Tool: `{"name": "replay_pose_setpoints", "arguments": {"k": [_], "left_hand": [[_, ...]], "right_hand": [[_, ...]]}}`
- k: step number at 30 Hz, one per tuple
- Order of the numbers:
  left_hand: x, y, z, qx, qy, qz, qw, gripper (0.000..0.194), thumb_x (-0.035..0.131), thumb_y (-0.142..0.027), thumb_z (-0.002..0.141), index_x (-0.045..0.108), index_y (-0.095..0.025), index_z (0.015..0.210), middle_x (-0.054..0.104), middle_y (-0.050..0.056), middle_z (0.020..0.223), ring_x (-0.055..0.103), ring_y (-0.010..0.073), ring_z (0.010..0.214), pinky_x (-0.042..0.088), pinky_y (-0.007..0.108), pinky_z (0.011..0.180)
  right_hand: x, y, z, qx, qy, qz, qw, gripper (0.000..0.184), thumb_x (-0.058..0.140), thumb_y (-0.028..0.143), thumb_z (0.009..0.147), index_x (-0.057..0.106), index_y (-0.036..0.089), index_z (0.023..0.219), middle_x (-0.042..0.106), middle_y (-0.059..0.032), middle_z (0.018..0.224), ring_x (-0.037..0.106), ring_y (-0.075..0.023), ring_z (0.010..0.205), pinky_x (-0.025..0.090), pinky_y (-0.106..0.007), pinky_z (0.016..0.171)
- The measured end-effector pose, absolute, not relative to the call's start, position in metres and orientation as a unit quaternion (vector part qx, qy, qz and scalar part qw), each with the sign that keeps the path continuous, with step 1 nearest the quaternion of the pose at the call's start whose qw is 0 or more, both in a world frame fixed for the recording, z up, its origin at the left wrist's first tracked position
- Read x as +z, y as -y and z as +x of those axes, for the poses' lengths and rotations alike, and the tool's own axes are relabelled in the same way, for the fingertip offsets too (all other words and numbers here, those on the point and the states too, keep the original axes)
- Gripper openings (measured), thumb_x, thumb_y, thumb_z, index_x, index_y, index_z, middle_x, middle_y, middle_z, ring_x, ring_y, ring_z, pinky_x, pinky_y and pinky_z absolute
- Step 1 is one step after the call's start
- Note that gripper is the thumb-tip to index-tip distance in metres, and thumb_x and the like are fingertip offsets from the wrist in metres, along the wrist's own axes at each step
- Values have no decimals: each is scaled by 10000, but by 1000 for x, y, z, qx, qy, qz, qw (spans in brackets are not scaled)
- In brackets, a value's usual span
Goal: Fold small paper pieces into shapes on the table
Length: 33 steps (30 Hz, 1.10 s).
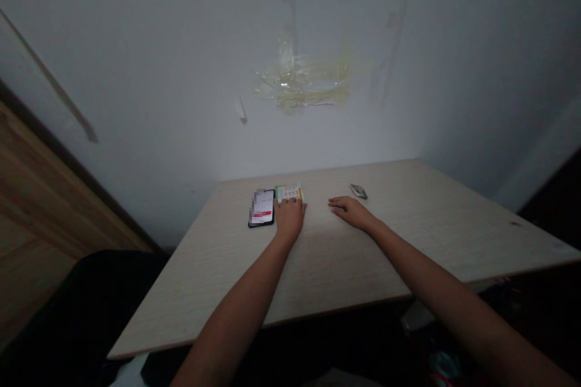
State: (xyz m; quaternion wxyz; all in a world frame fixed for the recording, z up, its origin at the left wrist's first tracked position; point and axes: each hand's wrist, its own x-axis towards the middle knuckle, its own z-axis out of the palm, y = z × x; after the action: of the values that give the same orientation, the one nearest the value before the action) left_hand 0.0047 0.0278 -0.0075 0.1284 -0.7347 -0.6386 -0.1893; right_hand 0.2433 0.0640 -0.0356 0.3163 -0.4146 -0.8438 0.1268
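Note:
My left hand [290, 215] lies with its fingers stretched over the near part of a flat printed packet [289, 191], green, white and yellow, on the table. Just left of that hand is a smartphone [262, 208] with a lit screen, partly blurred out. My right hand [352, 213] rests on the table with its fingers extended to the left and apart, holding nothing. Behind the right hand lies a small dark and green flat item [358, 191]; what kind it is I cannot make out.
The pale wooden table [336, 272] stands against a grey-white wall [181, 72] with yellowed tape [313, 87] on it. At the left is a wooden panel [40, 193] above a dark object [100, 296]. Below the table's front edge it is dark.

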Motion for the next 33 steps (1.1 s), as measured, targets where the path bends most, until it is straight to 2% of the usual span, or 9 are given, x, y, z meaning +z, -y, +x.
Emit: {"name": "replay_pose_setpoints", "arguments": {"k": [6, 11, 18, 23, 26, 30, 33], "left_hand": [[-10, -35, 4, -216, 625, -739, 129, 278, 462, -226, 968, 731, -159, 969, 747, 134, 1017, 654, 280, 1005, 241, 534, 1126], [-12, -40, 3, -270, 617, -733, 96, 240, 504, -182, 925, 728, -170, 1012, 736, 125, 1119, 622, 268, 1119, 173, 546, 1176], [-5, -34, 3, -305, 622, -719, 53, 236, 532, -299, 941, 755, -239, 893, 730, 65, 1168, 597, 253, 1162, 98, 552, 1203], [3, -27, 7, -328, 615, -716, 48, 246, 527, -328, 959, 755, -241, 929, 696, 59, 1254, 542, 252, 1246, 89, 532, 1210], [6, -24, 10, -346, 577, -738, 53, 238, 543, -350, 960, 758, -260, 912, 698, 34, 1249, 506, 247, 1287, 108, 534, 1209], [7, -19, 16, -336, 549, -763, 51, 191, 614, -396, 924, 765, -295, 867, 698, 6, 1246, 443, 261, 1335, 72, 569, 1209], [7, -17, 19, -328, 546, -769, 45, 166, 650, -417, 900, 770, -307, 870, 688, 3, 1263, 427, 269, 1343, 50, 591, 1204]], "right_hand": [[-33, -63, 244, 131, 843, -416, 313, 294, 601, 291, 901, 733, 189, 1144, 700, -117, 1228, 639, -260, 1168, 465, -440, 1059], [-33, -62, 244, 135, 841, -418, 316, 297, 597, 297, 906, 731, 184, 1145, 699, -122, 1227, 636, -260, 1172, 460, -442, 1064], [-30, -60, 243, 141, 840, -418, 315, 286, 609, 278, 899, 735, 184, 1137, 696, -124, 1233, 637, -265, 1172, 459, -459, 1064], [-26, -58, 242, 146, 840, -417, 316, 289, 611, 277, 895, 733, 188, 1141, 695, -122, 1237, 636, -264, 1175, 455, -461, 1069], [-29, -59, 242, 144, 837, -419, 321, 325, 600, 270, 897, 710, 178, 1190, 683, -129, 1257, 623, -263, 1194, 439, -463, 1087], [-33, -59, 241, 152, 835, -398, 349, 400, 576, 244, 899, 643, 208, 1293, 634, -106, 1341, 576, -242, 1256, 396, -460, 1125], [-33, -57, 237, 166, 840, -372, 359, 440, 568, 223, 890, 614, 232, 1328, 640, -92, 1334, 576, -235, 1243, 404, -462, 1110]]}}
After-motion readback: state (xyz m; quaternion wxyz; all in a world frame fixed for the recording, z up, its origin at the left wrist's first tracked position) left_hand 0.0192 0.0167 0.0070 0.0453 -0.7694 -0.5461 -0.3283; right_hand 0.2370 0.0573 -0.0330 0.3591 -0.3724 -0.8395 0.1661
